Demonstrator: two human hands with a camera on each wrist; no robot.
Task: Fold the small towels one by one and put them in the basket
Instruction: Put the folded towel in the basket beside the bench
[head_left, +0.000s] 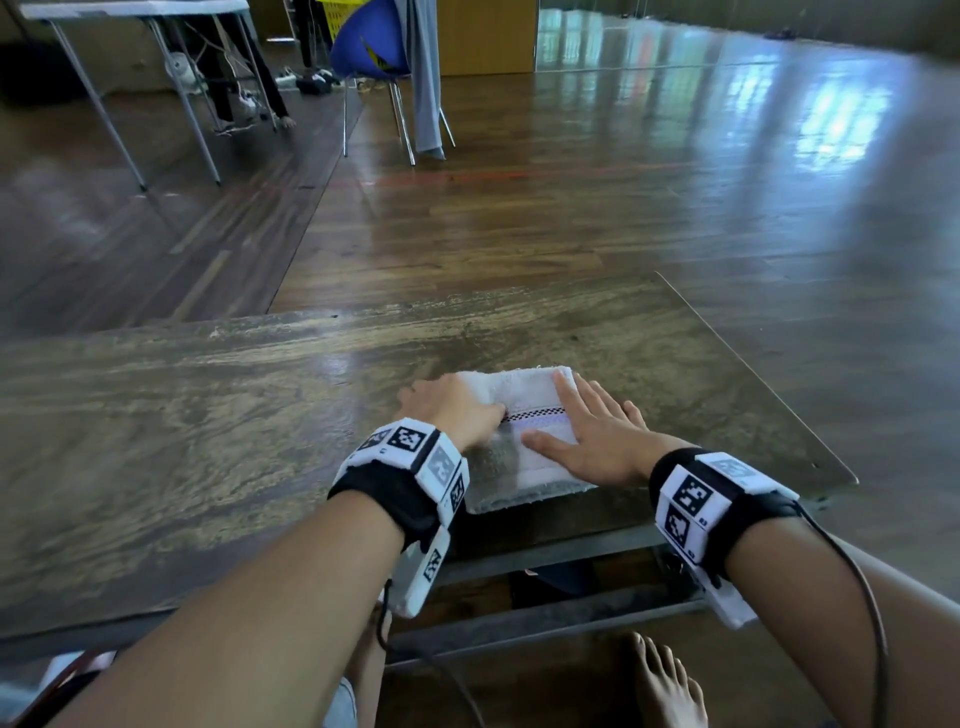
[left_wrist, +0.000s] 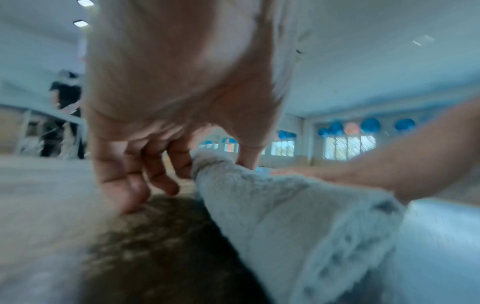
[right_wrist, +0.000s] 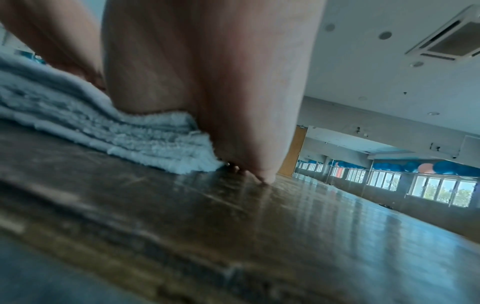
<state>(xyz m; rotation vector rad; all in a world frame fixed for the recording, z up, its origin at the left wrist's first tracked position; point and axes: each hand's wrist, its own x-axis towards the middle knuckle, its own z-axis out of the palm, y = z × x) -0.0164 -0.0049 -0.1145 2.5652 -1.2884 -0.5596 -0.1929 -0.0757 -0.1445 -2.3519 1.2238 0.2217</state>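
A white towel (head_left: 522, 395) with a checkered band lies folded into a thick pad on the wooden table (head_left: 208, 415), near its front right corner. My left hand (head_left: 454, 410) is at the towel's left edge. In the left wrist view the left hand (left_wrist: 166, 115) pinches the edge of the towel (left_wrist: 285, 205) between the thumb on top and curled fingers beside it. My right hand (head_left: 592, 431) lies flat on the right half with straight fingers. In the right wrist view the right hand (right_wrist: 207, 92) presses the stacked layers of the towel (right_wrist: 116, 131) down.
The table's right edge (head_left: 753, 379) runs close beside the towel. Far back stand a blue chair (head_left: 363, 47) with a grey cloth (head_left: 423, 78) hung on it, a yellow crate (head_left: 337, 15) behind it, and a white folding table (head_left: 130, 10). A bare foot (head_left: 667, 686) shows below.
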